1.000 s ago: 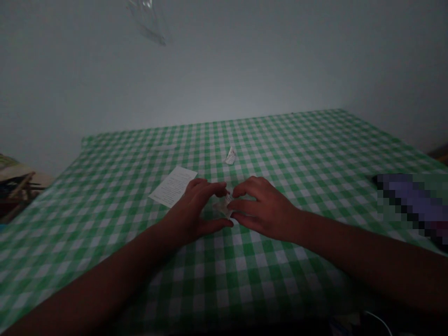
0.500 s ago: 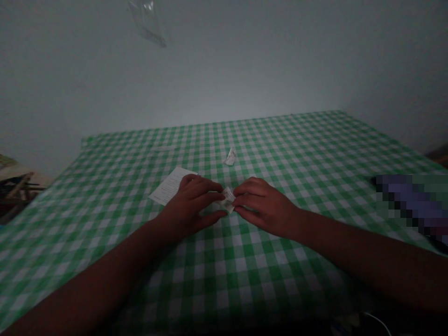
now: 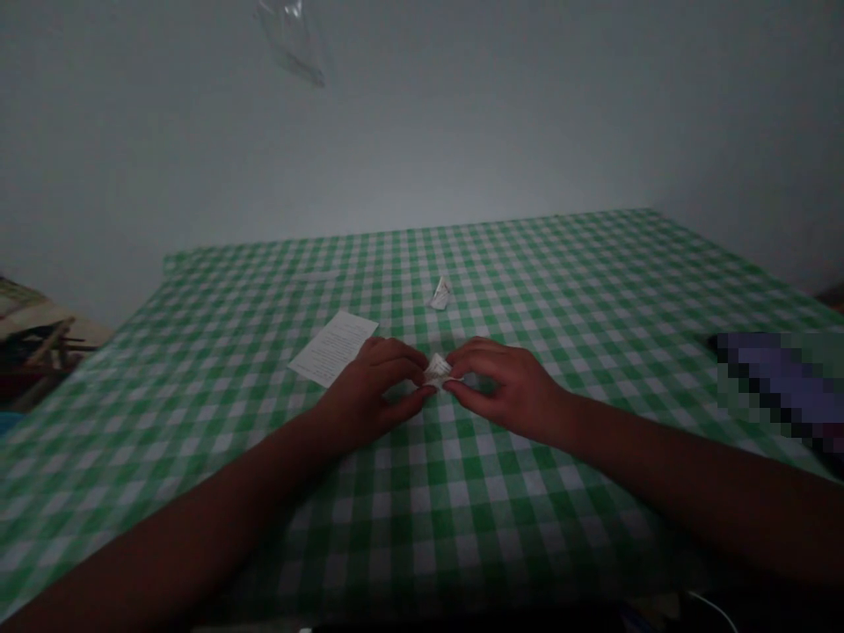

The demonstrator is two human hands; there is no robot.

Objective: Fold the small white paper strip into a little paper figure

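A small piece of folded printed paper [image 3: 439,367] is pinched between both hands, just above or on the checked tablecloth. My left hand [image 3: 382,378] grips its left side between thumb and fingertips. On the right side, my right hand [image 3: 505,376] holds it the same way, thumb toward me. A larger printed sheet [image 3: 333,347] lies flat beside my left hand, its near right corner partly behind the hand. Farther back rests another small folded paper piece [image 3: 440,294], touched by neither hand.
The green and white checked tablecloth [image 3: 560,290] covers the table up to a pale wall [image 3: 462,114]. A dark-edged, pixelated flat object [image 3: 778,378] lies at the right. A clear plastic bag [image 3: 294,40] hangs on the wall. Wooden items [image 3: 43,347] stand beyond the left edge.
The paper between my hands has gone from lying open and flat to bent, with its near edge pinched up. My thumbs and fingers have closed in. The view has shifted slightly.
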